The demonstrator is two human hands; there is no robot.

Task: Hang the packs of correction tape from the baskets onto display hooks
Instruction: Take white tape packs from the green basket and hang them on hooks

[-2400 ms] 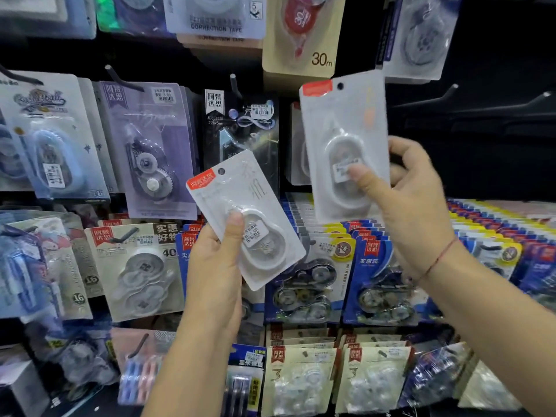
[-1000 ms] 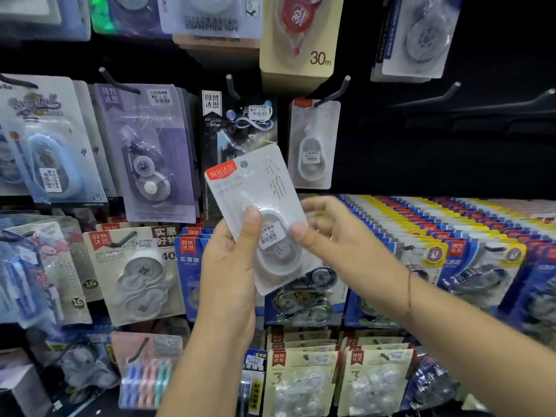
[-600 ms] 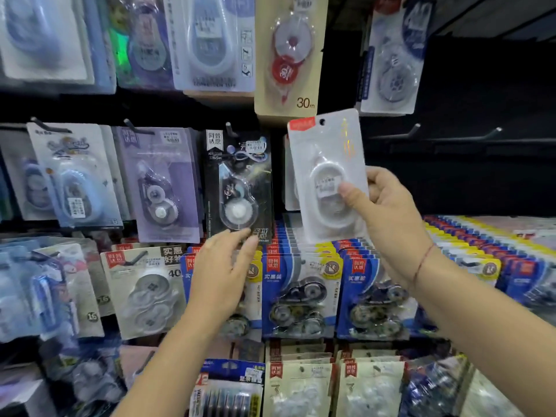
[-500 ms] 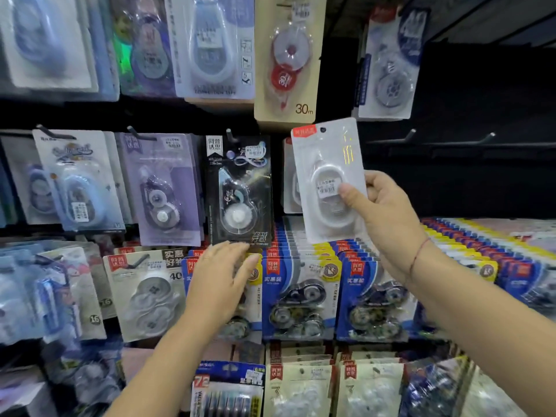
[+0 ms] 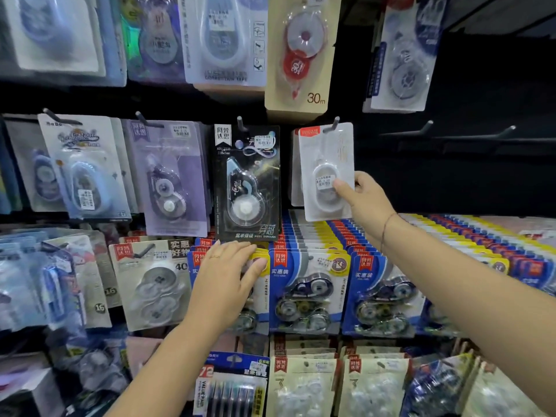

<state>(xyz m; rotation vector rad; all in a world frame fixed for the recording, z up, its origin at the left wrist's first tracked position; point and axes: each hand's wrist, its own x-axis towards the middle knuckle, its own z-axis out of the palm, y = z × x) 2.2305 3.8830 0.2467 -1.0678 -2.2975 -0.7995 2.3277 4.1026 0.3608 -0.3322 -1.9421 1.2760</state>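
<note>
A white correction tape pack (image 5: 326,158) with a red corner label hangs on a black display hook (image 5: 332,125), in front of another white pack. My right hand (image 5: 365,203) pinches its lower right edge with thumb and fingers. My left hand (image 5: 228,281) is lower and to the left, with spread fingers resting flat on a blue pack (image 5: 255,284) below a black correction tape pack (image 5: 247,185). It holds nothing.
Hooks to the left carry purple (image 5: 171,179) and pale blue (image 5: 82,173) packs. Two bare hooks (image 5: 421,130) stick out at the right against the dark panel. Rows of blue packs (image 5: 310,290) hang below, and a beige 30 m pack (image 5: 301,55) above.
My left hand passed its white pack to my right hand, which raised it and slid it onto the hook. My left hand dropped onto the blue packs below.
</note>
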